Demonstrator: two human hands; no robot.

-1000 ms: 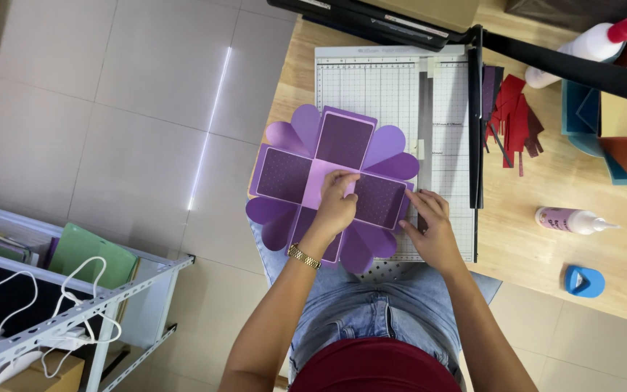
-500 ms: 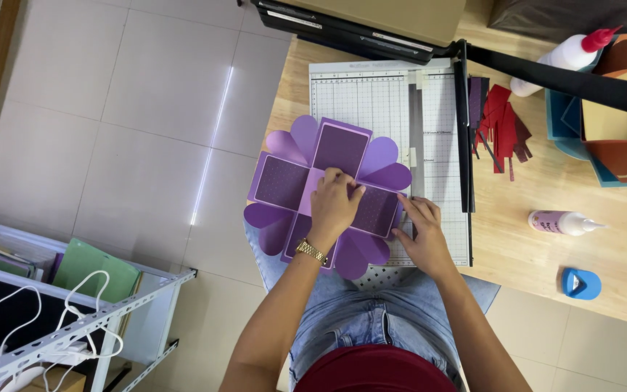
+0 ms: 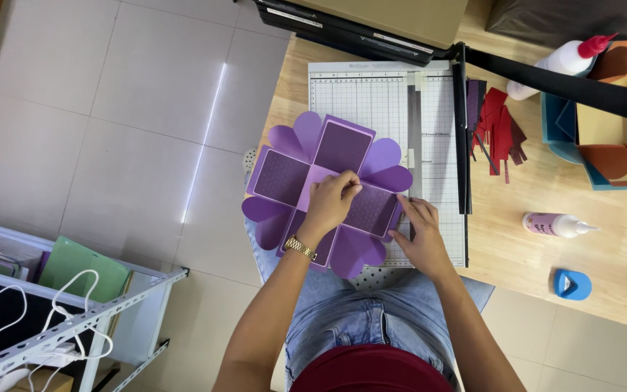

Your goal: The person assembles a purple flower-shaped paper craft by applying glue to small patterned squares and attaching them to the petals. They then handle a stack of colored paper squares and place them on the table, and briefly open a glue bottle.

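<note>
Head view, left hand pinching centre of purple paper box layout mid-frame, right hand flat, pressing its right edge, on paper trimmer, table.

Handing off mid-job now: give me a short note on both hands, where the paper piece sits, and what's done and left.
Left hand: fingertips pressing the middle of the purple paper cutout.
Right hand: holding down its right edge.
The cutout lies flat, opened out, on the paper trimmer at the table edge.
Done: dotted squares sit on the panels in view.
Left: cannot tell; the centre is hidden under the left hand.
The glue bottle lies to the right.
</note>
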